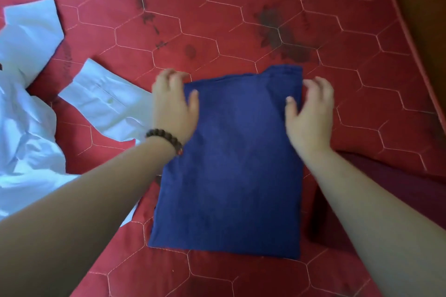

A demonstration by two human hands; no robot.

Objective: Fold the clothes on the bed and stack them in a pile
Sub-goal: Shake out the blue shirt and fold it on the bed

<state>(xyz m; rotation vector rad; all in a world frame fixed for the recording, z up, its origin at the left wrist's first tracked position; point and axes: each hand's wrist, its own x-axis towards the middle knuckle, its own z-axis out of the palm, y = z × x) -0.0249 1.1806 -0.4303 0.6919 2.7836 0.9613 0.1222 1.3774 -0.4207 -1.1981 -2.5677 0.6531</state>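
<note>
A navy blue garment (231, 164), folded into a tall rectangle, lies flat on the red quilted bed (241, 19). My left hand (172, 106), with a bead bracelet at the wrist, grips its far left corner; the thumb lies on top and the fingers curl over the edge. At the far right corner, my right hand (311, 113) grips the same way, thumb on the cloth and fingers curled round the side edge. A white shirt (29, 108) lies crumpled and unfolded at the left, one cuffed sleeve (103, 101) reaching toward my left hand.
A dark maroon cloth (376, 183) lies at the right, partly under my right forearm. The bed's piped edge (415, 38) runs down the right side, with brown wood beyond it. Bare red quilt stretches behind the blue garment.
</note>
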